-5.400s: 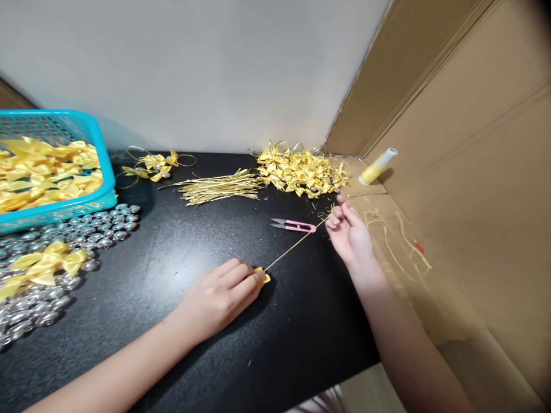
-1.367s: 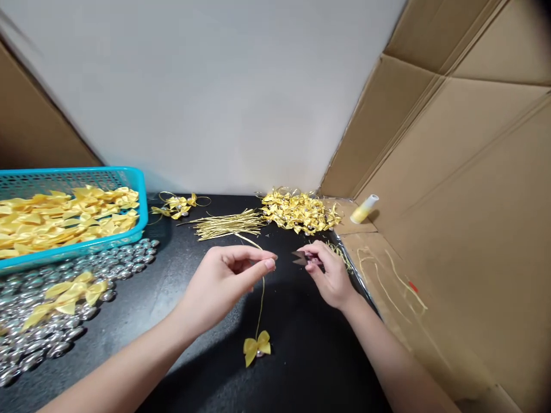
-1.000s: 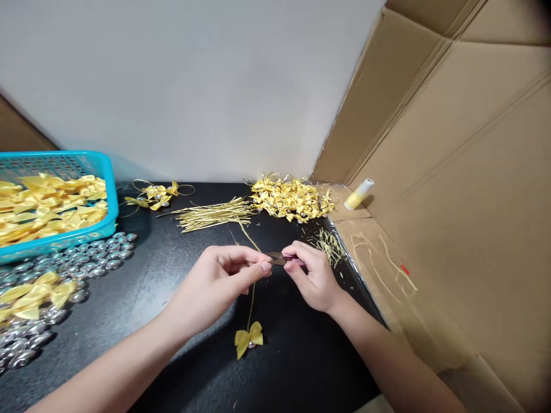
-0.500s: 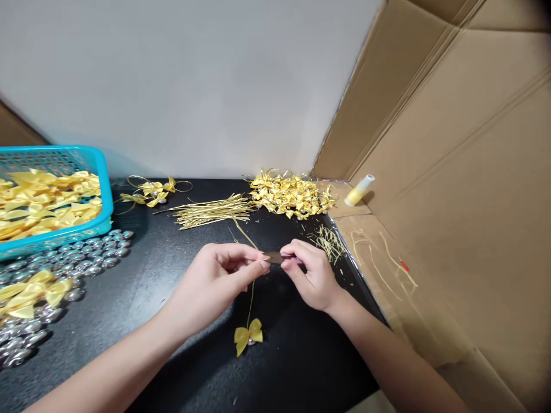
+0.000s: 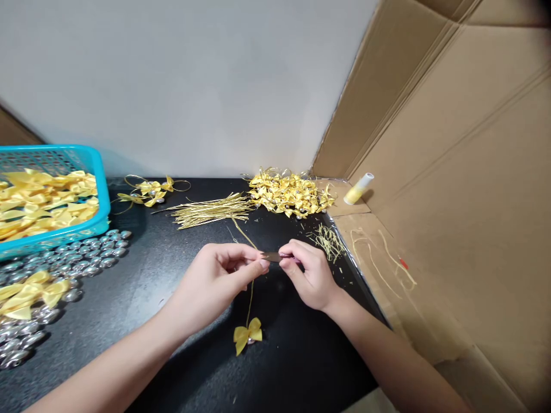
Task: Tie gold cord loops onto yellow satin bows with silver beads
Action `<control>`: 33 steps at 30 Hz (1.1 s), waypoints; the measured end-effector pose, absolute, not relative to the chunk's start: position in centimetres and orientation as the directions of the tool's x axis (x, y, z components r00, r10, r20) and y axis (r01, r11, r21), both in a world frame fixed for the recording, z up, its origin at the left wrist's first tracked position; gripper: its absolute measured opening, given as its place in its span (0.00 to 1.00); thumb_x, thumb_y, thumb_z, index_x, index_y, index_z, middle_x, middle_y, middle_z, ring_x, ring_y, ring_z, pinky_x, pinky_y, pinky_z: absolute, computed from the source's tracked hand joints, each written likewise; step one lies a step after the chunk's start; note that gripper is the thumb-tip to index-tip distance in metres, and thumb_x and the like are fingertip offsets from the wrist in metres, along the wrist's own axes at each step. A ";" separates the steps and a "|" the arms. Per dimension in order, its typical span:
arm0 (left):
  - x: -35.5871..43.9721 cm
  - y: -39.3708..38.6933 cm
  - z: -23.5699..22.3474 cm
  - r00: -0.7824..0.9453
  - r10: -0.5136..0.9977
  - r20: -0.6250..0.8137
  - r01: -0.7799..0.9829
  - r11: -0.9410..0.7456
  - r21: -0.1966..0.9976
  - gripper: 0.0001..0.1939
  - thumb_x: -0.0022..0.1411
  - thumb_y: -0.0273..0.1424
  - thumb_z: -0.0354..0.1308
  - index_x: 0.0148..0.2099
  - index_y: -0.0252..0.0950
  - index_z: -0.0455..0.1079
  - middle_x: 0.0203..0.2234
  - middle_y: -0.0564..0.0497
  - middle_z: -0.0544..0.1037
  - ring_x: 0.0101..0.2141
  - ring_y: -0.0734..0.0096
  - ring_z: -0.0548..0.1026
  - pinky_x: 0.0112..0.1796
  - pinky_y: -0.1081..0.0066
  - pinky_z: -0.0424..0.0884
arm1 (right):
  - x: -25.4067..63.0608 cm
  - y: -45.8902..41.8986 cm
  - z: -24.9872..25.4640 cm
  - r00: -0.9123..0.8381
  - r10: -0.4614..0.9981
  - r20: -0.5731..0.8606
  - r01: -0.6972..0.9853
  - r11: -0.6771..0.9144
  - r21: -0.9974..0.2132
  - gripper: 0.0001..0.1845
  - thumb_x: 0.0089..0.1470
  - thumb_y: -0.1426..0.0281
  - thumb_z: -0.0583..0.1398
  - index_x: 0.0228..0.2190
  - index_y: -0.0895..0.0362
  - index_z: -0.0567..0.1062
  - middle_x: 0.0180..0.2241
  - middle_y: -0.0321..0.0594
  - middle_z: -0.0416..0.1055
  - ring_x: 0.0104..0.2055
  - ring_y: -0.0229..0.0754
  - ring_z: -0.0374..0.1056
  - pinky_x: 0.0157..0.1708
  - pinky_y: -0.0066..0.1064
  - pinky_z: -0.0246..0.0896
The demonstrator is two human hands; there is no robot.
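Black table (image 5: pixel 142 310), left hand (image 5: pixel 226 274) pinching yellow cord (image 5: pixel 250 301)

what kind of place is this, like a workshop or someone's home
Probably a small craft workstation, though whether in a workshop or a home I can't tell. A basket of yellow bows, silver beads spread beside it, and a bundle of gold ties suggest repeated handwork.

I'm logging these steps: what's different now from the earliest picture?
The left hand let go of the yellow bow, which moved nearer the person, and took the thread. The right hand let go of it and lifted the snips, blades now at the left fingertips. Blue basket and gold strands stayed put.
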State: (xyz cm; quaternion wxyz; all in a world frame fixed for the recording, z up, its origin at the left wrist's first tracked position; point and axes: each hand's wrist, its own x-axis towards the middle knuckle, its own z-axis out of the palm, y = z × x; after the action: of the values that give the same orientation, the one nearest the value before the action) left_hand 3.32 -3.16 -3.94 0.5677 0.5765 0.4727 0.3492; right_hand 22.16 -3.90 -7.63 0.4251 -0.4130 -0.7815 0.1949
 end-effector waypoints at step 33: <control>4.9 -5.6 -4.9 0.706 0.704 -0.070 0.359 -0.272 0.893 0.09 0.59 0.26 0.55 0.31 0.38 0.77 0.28 0.52 0.80 0.23 0.76 0.72 0.26 0.78 0.66 | 21.2 -2.6 -9.6 -0.059 0.948 -0.313 -0.165 -0.318 -0.934 0.21 0.34 0.58 0.71 0.26 0.61 0.74 0.15 0.23 0.52 0.17 0.25 0.41 0.16 0.23 0.33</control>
State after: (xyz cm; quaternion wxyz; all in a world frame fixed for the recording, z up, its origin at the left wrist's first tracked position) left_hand 4.89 -5.58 -4.88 0.4973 0.7784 0.3416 0.1735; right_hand 21.19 -2.60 -9.56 0.4468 -0.5205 -0.3759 0.6230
